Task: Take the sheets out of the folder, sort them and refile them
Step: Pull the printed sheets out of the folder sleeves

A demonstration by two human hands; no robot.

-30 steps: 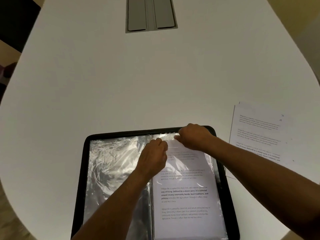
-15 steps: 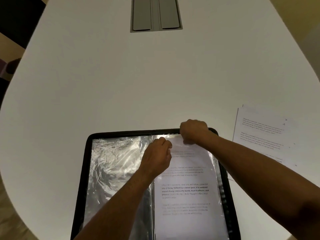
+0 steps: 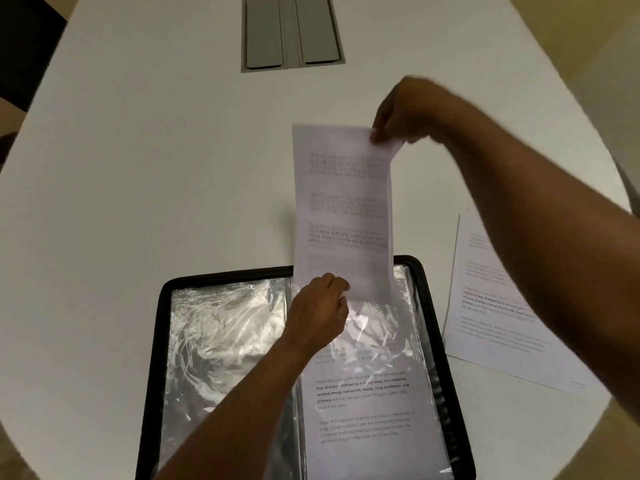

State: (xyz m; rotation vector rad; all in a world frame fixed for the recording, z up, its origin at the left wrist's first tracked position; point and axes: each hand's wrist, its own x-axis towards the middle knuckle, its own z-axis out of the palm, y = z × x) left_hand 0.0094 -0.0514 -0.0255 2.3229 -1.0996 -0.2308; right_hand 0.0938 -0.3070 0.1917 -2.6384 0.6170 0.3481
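A black folder (image 3: 154, 375) with clear plastic sleeves lies open at the near edge of the white table. My right hand (image 3: 405, 112) pinches the top right corner of a printed sheet (image 3: 343, 209) and holds it up, almost wholly out of the right-hand sleeve (image 3: 384, 334). My left hand (image 3: 320, 311) pinches the top edge of that sleeve, just below the sheet's lower edge. Another printed sheet (image 3: 363, 403) shows through the sleeve underneath. The left-hand sleeve (image 3: 221, 341) is crinkled and shiny.
A small pile of printed sheets (image 3: 491, 306) lies on the table (image 3: 156, 150) right of the folder, partly under my right forearm. A grey cable hatch (image 3: 292, 31) is set into the table at the far middle.
My right hand has pulled the sheet up and away out of the right-hand sleeve. My left hand has stayed at the sleeve's top edge.
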